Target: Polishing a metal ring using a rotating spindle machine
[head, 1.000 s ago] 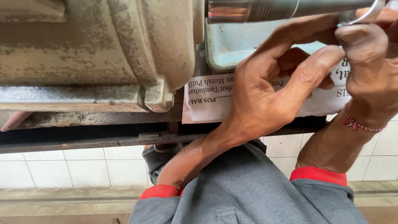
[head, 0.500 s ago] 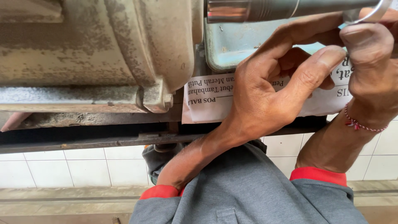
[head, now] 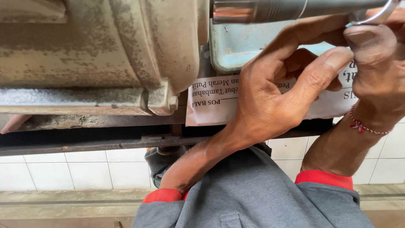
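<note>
Nothing shifts: left hand stays spread, fingers open over the paper sheet; right hand keeps pinching the metal ring.

Worn on the head, looking down along the forearms, very close to the hands. Grimy metal housing at 10 o'clock, tiled floor at 7 o'clock. Single view only.

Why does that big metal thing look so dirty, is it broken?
No break shows. The big grey metal housing is stained and blotchy with grime, its surface worn. A printed sheet of paper is tucked among the metal parts beneath it, which looks odd. The left hand rests on that paper.
</note>
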